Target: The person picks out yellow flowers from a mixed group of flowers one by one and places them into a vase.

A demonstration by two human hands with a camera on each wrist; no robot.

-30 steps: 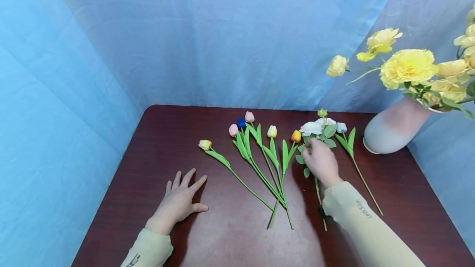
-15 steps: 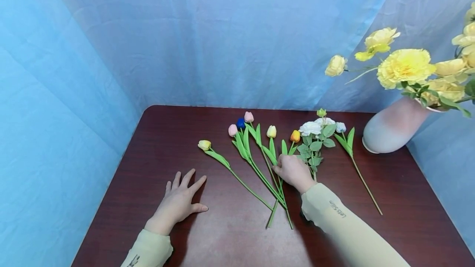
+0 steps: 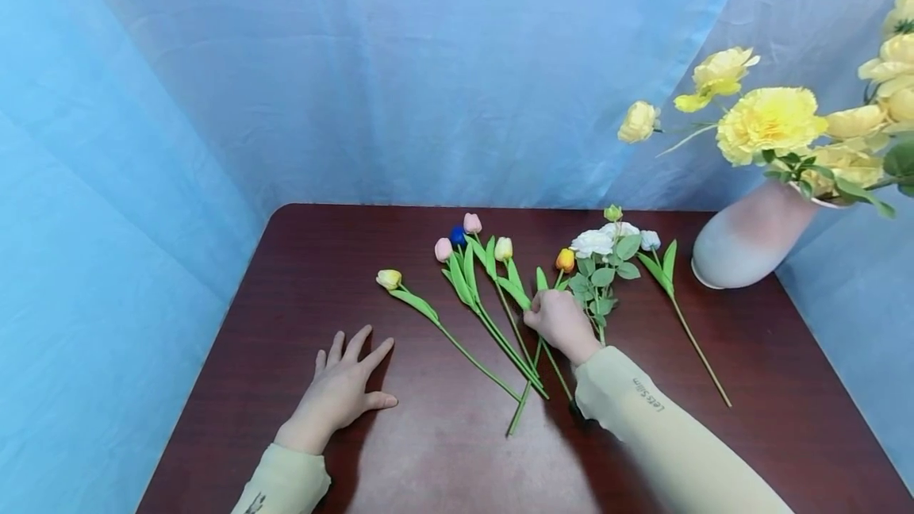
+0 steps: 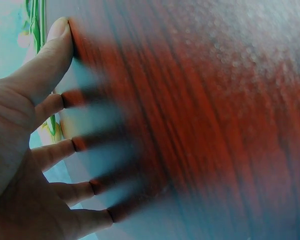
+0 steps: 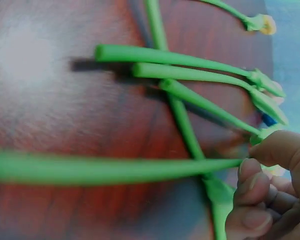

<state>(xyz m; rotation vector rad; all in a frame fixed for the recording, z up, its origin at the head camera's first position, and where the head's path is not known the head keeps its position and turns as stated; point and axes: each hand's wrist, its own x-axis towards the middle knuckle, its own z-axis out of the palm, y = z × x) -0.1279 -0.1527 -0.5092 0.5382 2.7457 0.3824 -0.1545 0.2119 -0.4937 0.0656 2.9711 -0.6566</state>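
My right hand (image 3: 562,325) pinches the green stem of a cream tulip (image 3: 503,249) between thumb and fingers. In the right wrist view that stem (image 5: 115,169) passes over the stem of an orange tulip (image 3: 565,261), its cut end out of frame. Left of it lie two pink tulips (image 3: 443,250), a blue tulip (image 3: 458,236) and a yellow tulip (image 3: 389,279). My left hand (image 3: 336,395) rests on the table with spread fingers, holding nothing; its fingertips touch the wood in the left wrist view.
White roses (image 3: 593,243) with leafy stems lie right of my right hand, then a pale blue tulip (image 3: 650,240). A pink-and-white vase (image 3: 750,240) of yellow flowers (image 3: 771,125) stands at the right back of the dark table (image 3: 286,260). Blue curtains (image 3: 428,78) hang behind.
My right hand has moved left from the white roses to the tulip stems and gripped one. The cream tulip's head has shifted left, its stem end away from me. My left hand stays put.
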